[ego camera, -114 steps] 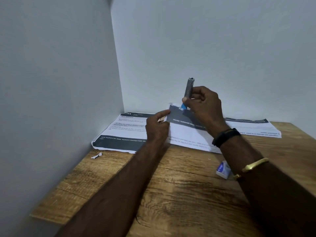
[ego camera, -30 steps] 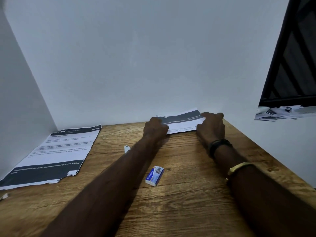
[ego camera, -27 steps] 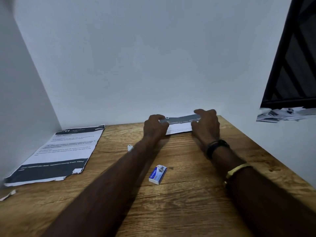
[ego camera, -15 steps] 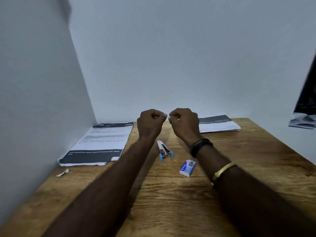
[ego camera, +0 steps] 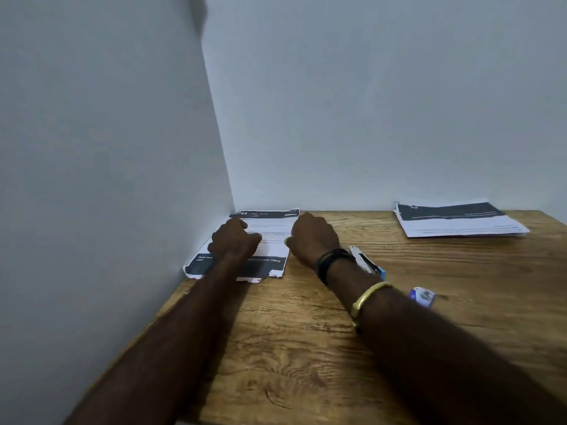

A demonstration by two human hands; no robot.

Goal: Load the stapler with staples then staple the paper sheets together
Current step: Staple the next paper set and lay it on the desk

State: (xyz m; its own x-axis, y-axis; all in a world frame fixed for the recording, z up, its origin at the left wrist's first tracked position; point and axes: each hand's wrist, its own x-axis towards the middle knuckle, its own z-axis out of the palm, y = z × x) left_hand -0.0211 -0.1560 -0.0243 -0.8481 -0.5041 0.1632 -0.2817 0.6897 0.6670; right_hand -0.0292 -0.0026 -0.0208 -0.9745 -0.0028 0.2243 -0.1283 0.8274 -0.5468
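Both arms have swung to the corner sheets point(ego camera: 270, 231); left hand point(ego camera: 234, 242) and right hand point(ego camera: 313, 237) loosely curled

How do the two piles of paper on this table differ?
The left paper pile lies in the wall corner under both hands, its near edge torn. The right paper pile lies untouched, edges fanned but intact. Both are white printed sheets with dark bands on the wooden table.

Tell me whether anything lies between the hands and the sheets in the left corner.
Nothing visible does. The left hand already rests on the printed sheets, and the right hand is at their right edge. The stapler lies on the wooden table behind the right wrist, out of the way.
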